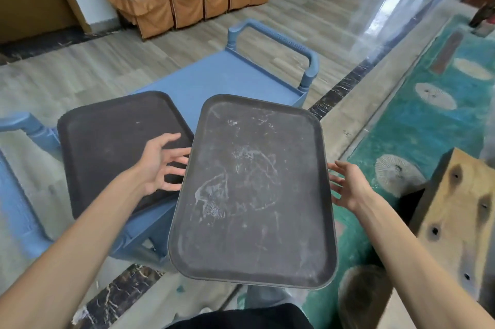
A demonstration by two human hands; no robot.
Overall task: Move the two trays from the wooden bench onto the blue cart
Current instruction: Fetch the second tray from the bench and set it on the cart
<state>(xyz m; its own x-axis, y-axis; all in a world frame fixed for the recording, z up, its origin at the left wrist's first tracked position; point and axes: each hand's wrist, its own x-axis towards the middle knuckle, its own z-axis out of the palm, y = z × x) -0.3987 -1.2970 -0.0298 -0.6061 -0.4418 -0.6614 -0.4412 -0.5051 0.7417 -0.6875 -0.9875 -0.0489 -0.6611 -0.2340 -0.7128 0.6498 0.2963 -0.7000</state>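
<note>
At the left of the frame, a blue cart [230,79] with one handle at the far left edge and another toward upper centre. Lying on its top deck at centre left, a clean dark tray [112,141], flat, one corner hanging a little past the cart's near edge. Over that tray's right side, the left hand [163,165], fingers spread and loose, tips at the left rim of the second tray, gripping nothing firmly as far as can be seen. At centre, the larger-looking scuffed tray [251,189], dark with whitish smears, tilted, far end over the cart's deck and overlapping the first tray's right edge, near end well out beyond the cart toward the bottom of the frame; whether resting on the cart or in mid-air cannot be told. Just right of its rim, the right hand [348,186], open too, palm turned inward, fingertips near the edge but seemingly apart from it. At the lower right, the wooden tabletop [460,221], knotted pale planks, no tray on the part in view. By the look of it: first tray delivered, second nearly so, left only to settle it squarely on the cart.
</note>
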